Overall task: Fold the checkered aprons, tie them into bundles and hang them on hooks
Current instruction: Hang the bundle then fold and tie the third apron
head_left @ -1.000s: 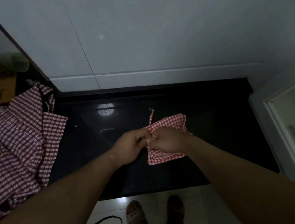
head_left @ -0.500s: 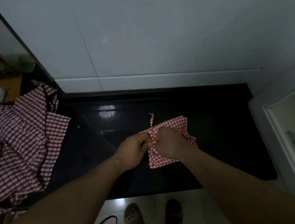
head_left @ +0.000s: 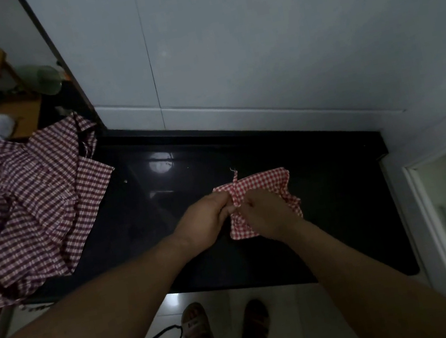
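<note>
Two hands are held close together over a glossy black worktop, which is set against pale wall panels and is met at its right end by a white door frame. A pale tiled floor and two sandalled feet are seen below its front edge.

The left hand and the right hand are both curled, and a narrow strap is pinched between their fingertips where it crosses the folded apron. The apron is kept right of the worktop's middle, nearer the back edge (its lower part is covered by the right hand).

It is made of red-and-white checked cloth, gathered into a small, crumpled square, and the strap's frayed end is seen pointing towards the back edge. A loose heap of darker checked aprons is spread over the left end and is draped past the front edge.
</note>
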The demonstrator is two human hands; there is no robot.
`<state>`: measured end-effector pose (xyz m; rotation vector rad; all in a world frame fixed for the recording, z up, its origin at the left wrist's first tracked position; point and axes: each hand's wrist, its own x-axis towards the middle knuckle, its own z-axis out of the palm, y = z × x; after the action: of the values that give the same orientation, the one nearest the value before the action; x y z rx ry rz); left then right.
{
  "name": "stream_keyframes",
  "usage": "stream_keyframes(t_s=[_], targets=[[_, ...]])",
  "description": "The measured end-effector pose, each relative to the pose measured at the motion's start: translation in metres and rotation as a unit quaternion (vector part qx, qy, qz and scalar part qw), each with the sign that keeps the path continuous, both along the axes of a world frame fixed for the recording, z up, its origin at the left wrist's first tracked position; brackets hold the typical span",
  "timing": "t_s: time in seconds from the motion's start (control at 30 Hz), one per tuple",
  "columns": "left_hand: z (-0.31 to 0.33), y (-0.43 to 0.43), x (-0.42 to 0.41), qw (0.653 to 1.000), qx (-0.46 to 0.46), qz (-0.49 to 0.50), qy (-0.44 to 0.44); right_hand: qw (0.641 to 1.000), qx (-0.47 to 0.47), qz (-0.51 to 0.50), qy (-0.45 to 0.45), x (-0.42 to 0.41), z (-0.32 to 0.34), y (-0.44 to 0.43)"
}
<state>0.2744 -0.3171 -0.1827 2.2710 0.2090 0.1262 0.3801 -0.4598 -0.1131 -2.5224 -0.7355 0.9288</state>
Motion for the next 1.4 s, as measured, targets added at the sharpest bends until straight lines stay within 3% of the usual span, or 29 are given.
stream_keyframes(t_s=[0.2,0.37,0.57,0.7,0.77,0.83,0.93,1.03,1.2,1.3,1.4], targets=[[-0.013,0.034,0.005,0.991,0.114,-0.071,0.027,0.990,-0.085,0.104,-0.052,0.007,-0.014,-0.016],[-0.023,0.033,0.002,0.982,0.168,-0.082,0.023,0.954,-0.145,0.238,-0.112,0.001,-0.013,-0.027],[-0.014,0.024,0.004,0.979,0.181,-0.063,0.072,0.970,-0.102,0.212,-0.060,0.016,-0.017,-0.036],[0.013,0.002,-0.003,0.968,0.248,0.026,-0.031,0.994,-0.005,0.105,-0.004,0.016,-0.011,-0.033],[0.021,-0.016,-0.001,0.973,0.226,-0.006,-0.056,0.998,0.022,0.050,0.033,0.015,-0.006,-0.029],[0.012,-0.031,0.000,0.982,0.180,-0.049,-0.026,0.995,0.040,0.006,0.092,0.014,-0.004,-0.025],[-0.002,-0.039,-0.007,0.987,0.156,-0.036,0.012,0.978,0.038,-0.088,0.185,0.012,0.000,-0.020],[0.002,-0.045,-0.006,0.985,0.168,-0.013,0.027,0.964,0.034,-0.151,0.217,0.017,-0.006,-0.023],[0.014,-0.058,0.003,0.988,0.086,0.099,0.083,0.965,0.097,-0.087,0.227,0.024,-0.004,-0.044],[0.019,-0.066,0.007,0.982,0.045,0.136,0.121,0.978,0.090,-0.052,0.181,0.026,-0.012,-0.057],[0.029,-0.073,0.016,0.955,-0.124,0.212,0.168,0.989,0.097,0.018,0.114,0.028,-0.018,-0.064]])
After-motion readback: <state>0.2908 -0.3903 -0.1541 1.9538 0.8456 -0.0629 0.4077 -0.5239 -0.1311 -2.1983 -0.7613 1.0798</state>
